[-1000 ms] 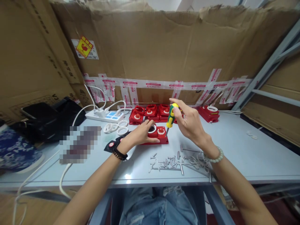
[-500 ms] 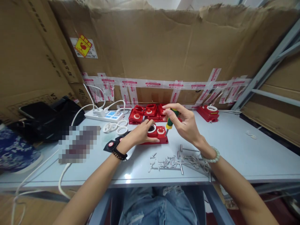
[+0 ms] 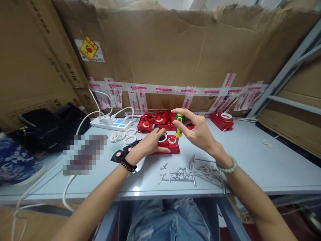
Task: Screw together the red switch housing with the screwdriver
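My left hand (image 3: pixel 150 142) grips the left part of a red box (image 3: pixel 175 148) that lies on the table and has a white ring and a round red knob on top. With thumb and fingers, my right hand (image 3: pixel 197 129) holds a green and yellow screwdriver (image 3: pixel 179 125). The screwdriver stands nearly upright, its tip at the right end of the box. Several more red boxes (image 3: pixel 145 123) are lined up behind. Loose screws (image 3: pixel 182 172) and metal rods (image 3: pixel 179 180) lie in front of the box.
White rings (image 3: pixel 130 139) and a power strip (image 3: pixel 111 124) with cables are at the left, near a black bag (image 3: pixel 55 129) and a blue patterned object (image 3: pixel 18 162). Another red box (image 3: pixel 222 121) sits at the back right. Cardboard (image 3: pixel 160 47) stands behind the table (image 3: pixel 260 170).
The screwdriver has become more upright, its handle shifting left with my right hand. My left hand stays on the red box.
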A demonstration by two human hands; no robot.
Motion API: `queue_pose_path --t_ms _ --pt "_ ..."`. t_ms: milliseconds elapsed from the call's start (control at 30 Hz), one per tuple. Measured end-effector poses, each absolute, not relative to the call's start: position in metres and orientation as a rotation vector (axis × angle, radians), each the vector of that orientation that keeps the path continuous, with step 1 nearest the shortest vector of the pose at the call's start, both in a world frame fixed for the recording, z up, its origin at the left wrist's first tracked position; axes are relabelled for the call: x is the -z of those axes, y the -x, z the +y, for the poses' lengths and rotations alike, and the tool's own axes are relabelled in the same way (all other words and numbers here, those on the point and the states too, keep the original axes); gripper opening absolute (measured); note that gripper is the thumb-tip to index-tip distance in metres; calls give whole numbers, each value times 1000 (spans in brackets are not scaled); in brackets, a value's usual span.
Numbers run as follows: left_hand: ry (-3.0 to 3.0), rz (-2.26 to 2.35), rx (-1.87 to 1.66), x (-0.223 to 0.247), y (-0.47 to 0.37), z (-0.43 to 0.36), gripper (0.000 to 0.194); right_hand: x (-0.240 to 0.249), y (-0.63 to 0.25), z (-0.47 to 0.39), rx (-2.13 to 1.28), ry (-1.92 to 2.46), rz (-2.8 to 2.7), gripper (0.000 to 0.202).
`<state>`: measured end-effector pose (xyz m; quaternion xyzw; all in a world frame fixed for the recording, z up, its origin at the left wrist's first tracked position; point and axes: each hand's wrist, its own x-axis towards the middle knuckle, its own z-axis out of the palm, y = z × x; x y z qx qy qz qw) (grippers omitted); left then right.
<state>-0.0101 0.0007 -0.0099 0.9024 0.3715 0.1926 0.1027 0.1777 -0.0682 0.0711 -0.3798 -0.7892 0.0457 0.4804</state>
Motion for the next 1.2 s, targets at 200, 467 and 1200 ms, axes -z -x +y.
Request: queue_pose_path --t_ms 200,467,1200 --pt "-2648 1097 -580 13 9 3 72 -70 -178 -69 -197 972 -1978 40" --pt "-2652 1110 -584 15 9 4 73 -67 -178 -58 -46 968 -1838 30" --pt "-2643 1073 -576 11 10 3 70 -64 -182 -65 -111 856 -1915 31"
